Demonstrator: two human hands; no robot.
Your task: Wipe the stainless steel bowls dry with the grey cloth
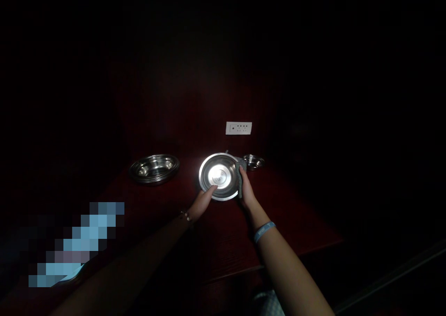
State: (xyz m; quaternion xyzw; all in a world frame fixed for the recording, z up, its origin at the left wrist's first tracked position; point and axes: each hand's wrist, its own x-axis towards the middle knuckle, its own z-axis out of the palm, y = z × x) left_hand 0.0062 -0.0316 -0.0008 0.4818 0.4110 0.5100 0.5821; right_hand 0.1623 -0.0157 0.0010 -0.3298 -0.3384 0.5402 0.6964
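A shiny steel plate (219, 175) is tilted up toward me over a dark red table (223, 241), brightly lit in its middle. My left hand (204, 200) grips its lower left rim, thumb on the inside. My right hand (246, 189) holds the right rim with a grey-green cloth (240, 174) pressed against the edge. A blue band is on my right wrist, a beaded bracelet on my left.
A wide steel bowl (154, 168) stands on the table to the left. A small steel bowl (253, 161) sits behind my right hand. A white wall socket (239, 128) is on the dark back wall. The room is very dark; a blurred pale-blue patch (76, 246) lies lower left.
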